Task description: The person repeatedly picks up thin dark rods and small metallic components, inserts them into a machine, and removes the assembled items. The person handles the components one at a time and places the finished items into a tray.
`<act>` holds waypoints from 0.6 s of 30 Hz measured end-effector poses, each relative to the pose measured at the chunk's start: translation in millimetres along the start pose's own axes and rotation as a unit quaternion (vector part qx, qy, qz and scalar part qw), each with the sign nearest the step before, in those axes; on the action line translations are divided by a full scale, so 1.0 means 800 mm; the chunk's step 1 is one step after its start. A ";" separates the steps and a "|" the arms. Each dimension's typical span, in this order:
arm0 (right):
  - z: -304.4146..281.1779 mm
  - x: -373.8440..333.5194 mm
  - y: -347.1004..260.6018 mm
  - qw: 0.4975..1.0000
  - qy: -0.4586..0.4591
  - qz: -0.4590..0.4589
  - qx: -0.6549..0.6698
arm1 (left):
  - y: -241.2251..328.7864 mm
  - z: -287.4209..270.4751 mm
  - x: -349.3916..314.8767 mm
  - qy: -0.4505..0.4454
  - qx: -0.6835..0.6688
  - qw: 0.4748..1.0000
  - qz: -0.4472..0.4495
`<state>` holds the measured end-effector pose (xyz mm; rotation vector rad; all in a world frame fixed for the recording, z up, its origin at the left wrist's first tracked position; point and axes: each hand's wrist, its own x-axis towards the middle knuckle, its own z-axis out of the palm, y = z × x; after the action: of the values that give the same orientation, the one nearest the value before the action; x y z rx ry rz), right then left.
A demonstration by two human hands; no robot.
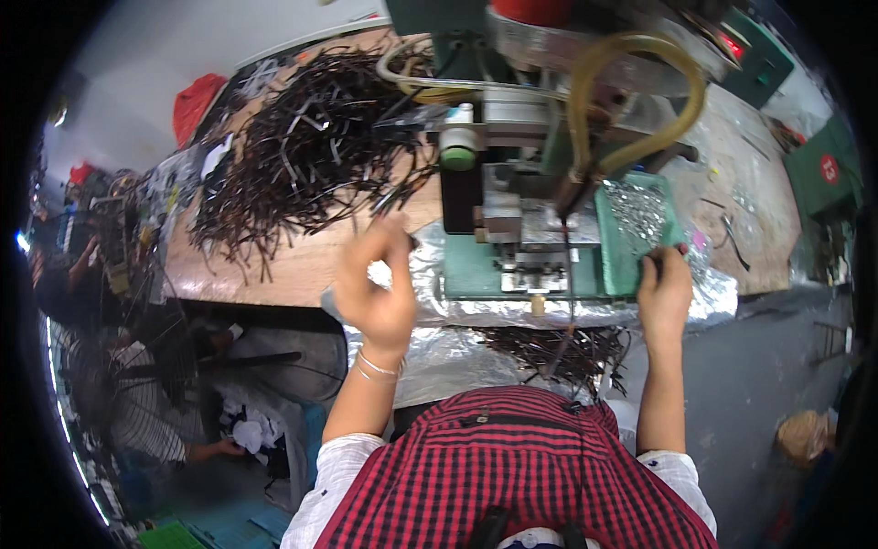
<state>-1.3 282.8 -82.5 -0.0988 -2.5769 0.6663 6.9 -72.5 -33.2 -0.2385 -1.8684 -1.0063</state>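
Observation:
My left hand (377, 288) is raised over the table's front edge, smeared by motion. Its thumb and forefinger curve toward each other, and whether anything is between them is not clear. Just beyond it spreads a large tangled heap of thin dark brown strips (302, 146). At the near right corner of a green tray (615, 261) is my right hand (666, 291), its fingers curled in and what they hold hidden. Small shiny metal pieces (638, 212) fill much of the tray. Between my hands stands a bench machine with a metal block (501, 215) on a green base (471, 276).
A looped yellowish hose (686, 59) hangs over the machine. More dark strips (558, 352) lie on silvery sheeting (439, 352) near my lap. A red bag (197, 105) sits at the back left. Below left, another person's hand (218, 448) shows beside a fan guard (151, 403).

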 end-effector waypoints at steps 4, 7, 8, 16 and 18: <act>-0.003 0.005 -0.023 0.987 0.003 0.080 0.139 | -0.067 0.002 0.050 -0.076 0.177 0.981 -0.040; 0.001 0.011 -0.034 0.984 0.012 0.042 0.174 | -0.133 0.036 0.039 -0.161 0.309 0.937 -0.007; 0.001 0.012 -0.033 0.986 0.022 0.032 0.163 | -0.143 0.052 0.034 -0.181 0.356 0.917 -0.015; -0.026 -0.026 0.015 0.985 0.075 0.081 0.130 | -0.182 0.054 0.008 -0.147 0.311 0.932 -0.111; -0.038 -0.026 -0.002 0.978 0.072 0.080 0.181 | -0.170 0.035 0.011 -0.121 0.204 0.959 -0.155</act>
<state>31.1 291.0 -67.4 -0.2265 -2.2857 1.1341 -90.8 -141.4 -104.4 0.1911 -2.3406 -0.7928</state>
